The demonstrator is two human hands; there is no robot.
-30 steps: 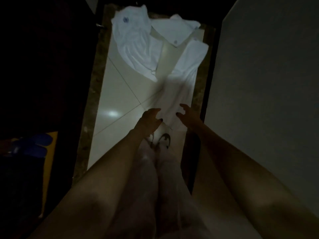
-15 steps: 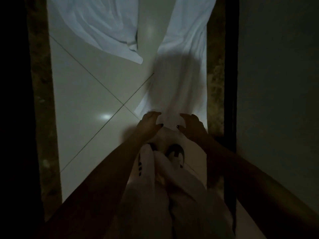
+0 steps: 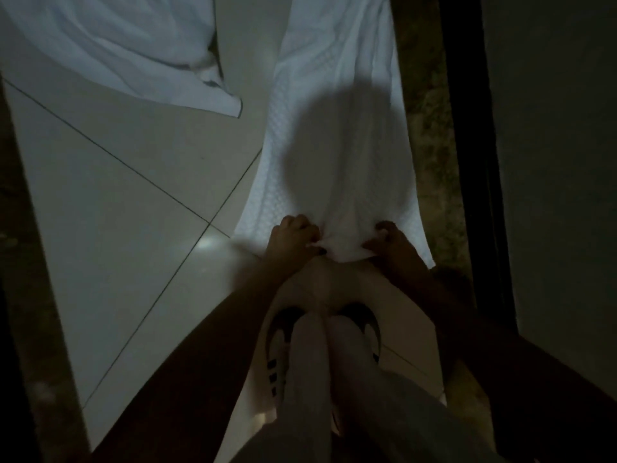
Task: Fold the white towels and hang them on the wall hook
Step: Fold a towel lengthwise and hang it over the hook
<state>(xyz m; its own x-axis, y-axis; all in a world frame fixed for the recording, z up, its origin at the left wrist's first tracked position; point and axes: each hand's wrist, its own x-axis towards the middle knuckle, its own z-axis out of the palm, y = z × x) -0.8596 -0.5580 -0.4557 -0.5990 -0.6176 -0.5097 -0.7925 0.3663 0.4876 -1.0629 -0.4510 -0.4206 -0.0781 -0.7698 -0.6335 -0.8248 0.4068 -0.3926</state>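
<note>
- Standing on a pale, glossy tiled floor [image 3: 117,245] in dim light, with dark grout lines [image 3: 133,168] crossing it diagonally and a small bright reflection showing near where they meet.
- Bending over a long white towel [image 3: 337,61] that is lying stretched along the right side of the floor, running from the top of the view down to the hands.
- Gripping the near edge of that towel with the left hand [image 3: 292,237], fingers curling over the cloth and bunching it, a dark-painted thumbnail showing.
- Gripping the same edge with the right hand [image 3: 389,243], fingers curling in and pinching the cloth, near the left hand with a gathered fold of cloth between the two.
- Holding the pinched edge just ahead of the toes of two white shoes [image 3: 277,342] with dark stripes.
- Wearing light trousers [image 3: 334,379], the two legs filling the lower middle of the view between the bare forearms.
- Casting a rounded shadow [image 3: 330,145] over the middle of the long white towel, its woven texture showing on the lit parts beside it.
- Looking past the hands at a second white towel [image 3: 117,45] lying rumpled at the upper left of the floor, apart from the first, with a strip of bare tile between them.
- Standing beside a mottled brown stone strip [image 3: 430,128] bordering the floor on the right, just beside the long white towel's right edge, with a black frame [image 3: 467,162] and a plain grey wall [image 3: 551,162] beyond it.
</note>
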